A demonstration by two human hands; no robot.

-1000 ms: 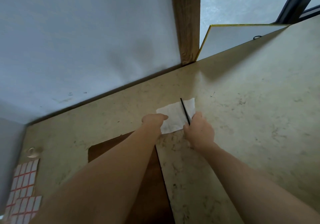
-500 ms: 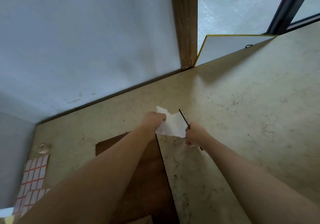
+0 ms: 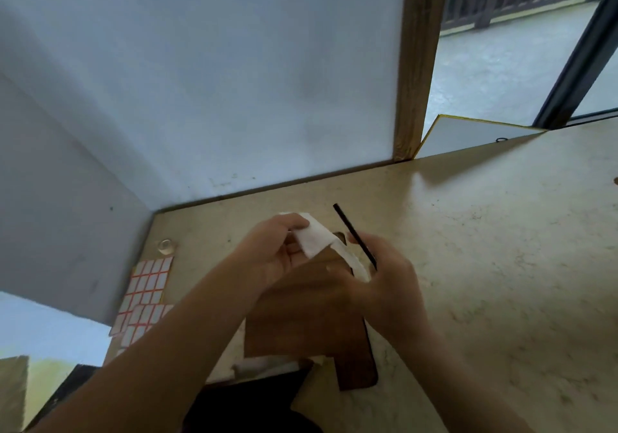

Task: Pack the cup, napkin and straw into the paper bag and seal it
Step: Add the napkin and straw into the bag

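Beige marbled countertop (image 3: 485, 232) sitting in a pale blue corner

Two pale blue walls (image 3: 217, 81) are meeting behind the counter, a wooden post (image 3: 414, 65) is rising at its back edge, and daylight is coming through the window (image 3: 501, 48), which is showing a grey outdoor floor and dark railing.

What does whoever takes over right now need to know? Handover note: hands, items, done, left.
Left hand: pinches the white napkin, lifted off the counter.
Right hand: holds the black straw, tip pointing up and away; the napkin's other end trails into this hand.
Brown paper bag: lies flat on the counter, under both hands, not sealed.
Cup: not in view.
Sticker sheet: on the counter, left of the bag.
Done: napkin and straw picked up.
Left: put napkin and straw in the bag, find and add the cup, seal.
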